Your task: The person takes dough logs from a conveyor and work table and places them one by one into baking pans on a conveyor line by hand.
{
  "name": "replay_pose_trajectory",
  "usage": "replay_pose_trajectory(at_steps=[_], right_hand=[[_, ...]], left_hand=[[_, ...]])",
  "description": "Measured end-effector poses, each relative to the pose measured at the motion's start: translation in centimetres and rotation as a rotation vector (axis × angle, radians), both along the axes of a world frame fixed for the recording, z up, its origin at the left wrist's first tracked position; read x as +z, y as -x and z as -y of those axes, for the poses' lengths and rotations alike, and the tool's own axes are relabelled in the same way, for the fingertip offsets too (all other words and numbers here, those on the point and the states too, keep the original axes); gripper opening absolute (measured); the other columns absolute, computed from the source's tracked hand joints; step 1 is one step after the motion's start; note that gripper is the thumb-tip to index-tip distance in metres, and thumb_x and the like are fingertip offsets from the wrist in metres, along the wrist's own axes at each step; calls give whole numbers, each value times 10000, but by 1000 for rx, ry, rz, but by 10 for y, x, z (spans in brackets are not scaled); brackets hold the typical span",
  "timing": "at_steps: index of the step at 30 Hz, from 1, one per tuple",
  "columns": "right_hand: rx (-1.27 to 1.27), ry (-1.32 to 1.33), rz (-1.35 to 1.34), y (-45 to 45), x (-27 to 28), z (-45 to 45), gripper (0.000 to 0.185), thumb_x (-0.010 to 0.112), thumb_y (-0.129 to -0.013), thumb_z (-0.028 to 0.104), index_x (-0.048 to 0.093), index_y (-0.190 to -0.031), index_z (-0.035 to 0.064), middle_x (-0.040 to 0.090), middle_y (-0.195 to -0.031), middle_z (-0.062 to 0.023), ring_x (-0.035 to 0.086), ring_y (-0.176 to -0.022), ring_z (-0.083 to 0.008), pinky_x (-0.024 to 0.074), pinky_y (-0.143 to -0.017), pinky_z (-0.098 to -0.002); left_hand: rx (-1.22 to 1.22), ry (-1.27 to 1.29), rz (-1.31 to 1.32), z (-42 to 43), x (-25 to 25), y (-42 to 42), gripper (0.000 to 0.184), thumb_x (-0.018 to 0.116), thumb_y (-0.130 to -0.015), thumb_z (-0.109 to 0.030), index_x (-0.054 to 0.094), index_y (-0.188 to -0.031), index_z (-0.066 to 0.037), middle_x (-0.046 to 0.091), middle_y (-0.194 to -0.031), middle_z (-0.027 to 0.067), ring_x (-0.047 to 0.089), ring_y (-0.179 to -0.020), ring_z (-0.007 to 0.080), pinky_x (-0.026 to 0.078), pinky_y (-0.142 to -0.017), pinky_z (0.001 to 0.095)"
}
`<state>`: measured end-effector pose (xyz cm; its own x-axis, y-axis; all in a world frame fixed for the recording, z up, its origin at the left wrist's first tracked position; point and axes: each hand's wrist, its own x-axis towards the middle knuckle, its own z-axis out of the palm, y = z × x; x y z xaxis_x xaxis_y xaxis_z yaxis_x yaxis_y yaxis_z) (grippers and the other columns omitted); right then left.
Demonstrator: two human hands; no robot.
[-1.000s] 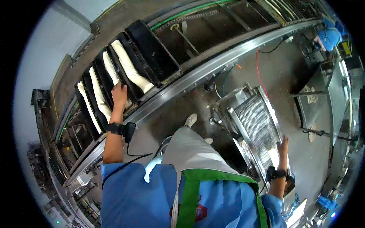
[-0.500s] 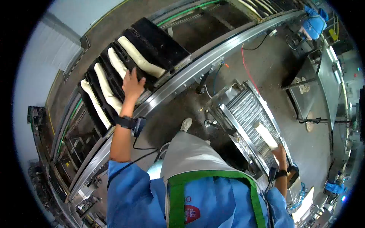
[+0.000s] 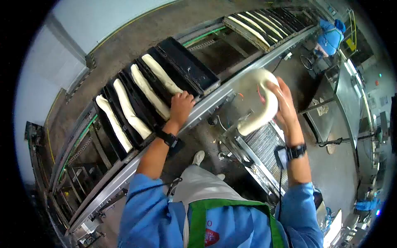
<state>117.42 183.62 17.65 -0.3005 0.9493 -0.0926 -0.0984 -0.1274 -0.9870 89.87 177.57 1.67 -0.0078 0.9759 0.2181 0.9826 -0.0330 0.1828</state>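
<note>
A long pale dough roll (image 3: pixel 269 103) hangs bent in the air, with my right hand (image 3: pixel 284 101) wrapped round its outer side. My left hand (image 3: pixel 182 106) rests at the lower end of another dough roll (image 3: pixel 159 72) in a black tray; its fingers are curled, and whether they grip the dough is hidden. Further left, three more rolls lie lengthwise in black trays: one beside it (image 3: pixel 145 89), one in the middle (image 3: pixel 127 105) and one at the far left (image 3: pixel 112 120). To the right of the filled trays is a black tray (image 3: pixel 188 62) with no dough.
A metal rail (image 3: pixel 244 76) runs along the trays. Below the raised dough stands a metal mesh conveyor (image 3: pixel 264 149). More dough-filled trays (image 3: pixel 264 27) are further up the line. A co-worker in blue (image 3: pixel 329 39) is at the upper right, near a metal table (image 3: pixel 347 95).
My right hand has lifted a dough roll off the mesh conveyor and carried it up towards the trays. My left hand has moved right, to the end of the rightmost roll.
</note>
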Motion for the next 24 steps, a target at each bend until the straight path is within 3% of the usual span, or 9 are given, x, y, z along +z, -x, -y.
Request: replay_pose_trajectory(at_steps=[4, 7, 11, 13, 15, 16, 17, 23, 24], right_hand=[[226, -65, -74, 92, 3, -69, 347, 565, -771, 259, 452, -956, -13, 519, -797, -69, 529, -609, -113, 489, -549, -217], [554, 105, -161, 147, -49, -133, 325, 552, -782, 280, 456, -962, 27, 517, -829, -43, 532, -684, -128, 481, -644, -255], [564, 114, 377, 168, -115, -155, 304, 585, -748, 308, 496, -915, 69, 507, -857, -30, 490, -790, -122, 444, -671, -294], [544, -431, 745, 173, -144, -148, 305, 591, -731, 268, 501, -908, 37, 516, -879, -89, 524, -788, -183, 449, -660, -316], [468, -887, 888, 170, -147, -121, 350, 588, -705, 238, 482, -947, 9, 528, -859, -160, 547, -765, -286, 453, -641, -360], [508, -853, 935, 173, -146, -109, 379, 570, -695, 248, 474, -978, 15, 543, -831, -191, 536, -768, -353, 443, -655, -408], [660, -748, 1150, 182, -144, -103, 395, 552, -708, 274, 465, -998, 21, 559, -802, -188, 549, -765, -343, 436, -679, -417], [773, -543, 1121, 197, -149, -108, 541, 570, -695, 270, 368, -1132, 24, 556, -881, -198, 557, -799, -313, 450, -694, -368], [829, -307, 983, 198, -151, -116, 606, 591, -680, 249, 318, -1177, 35, 548, -920, -185, 551, -820, -283, 450, -689, -348]], left_hand=[[-18, -133, -24, 6, -11, 6, 161, 567, -719, -227, 506, -801, -102, 449, -811, 52, 440, -804, 242, 372, -692, 383], [-11, -136, 14, 15, -2, 10, 126, 553, -738, -209, 503, -798, -110, 439, -830, 57, 426, -822, 251, 359, -715, 387], [25, -75, -59, 10, -7, 7, 125, 531, -754, -205, 515, -827, -105, 447, -849, 47, 420, -841, 237, 346, -759, 383], [62, -99, -38, 8, -5, 4, 133, 538, -745, -212, 522, -823, -105, 461, -850, 45, 425, -849, 228, 345, -758, 376], [61, -96, -19, 7, -5, 3, 131, 541, -740, -212, 526, -819, -108, 468, -848, 44, 427, -851, 226, 345, -756, 374], [55, -98, -8, 7, -3, 3, 130, 545, -735, -212, 530, -814, -110, 475, -846, 44, 429, -853, 225, 345, -754, 372], [51, -90, -9, 7, -1, 3, 130, 545, -735, -212, 530, -814, -110, 475, -846, 44, 429, -853, 225, 345, -754, 372], [56, -81, -11, 8, 5, 2, 122, 557, -717, -201, 539, -785, -101, 480, -843, 42, 434, -847, 230, 345, -754, 370], [63, -57, -13, 7, 5, 1, 122, 558, -716, -197, 539, -788, -101, 480, -842, 42, 435, -849, 228, 344, -755, 369]])
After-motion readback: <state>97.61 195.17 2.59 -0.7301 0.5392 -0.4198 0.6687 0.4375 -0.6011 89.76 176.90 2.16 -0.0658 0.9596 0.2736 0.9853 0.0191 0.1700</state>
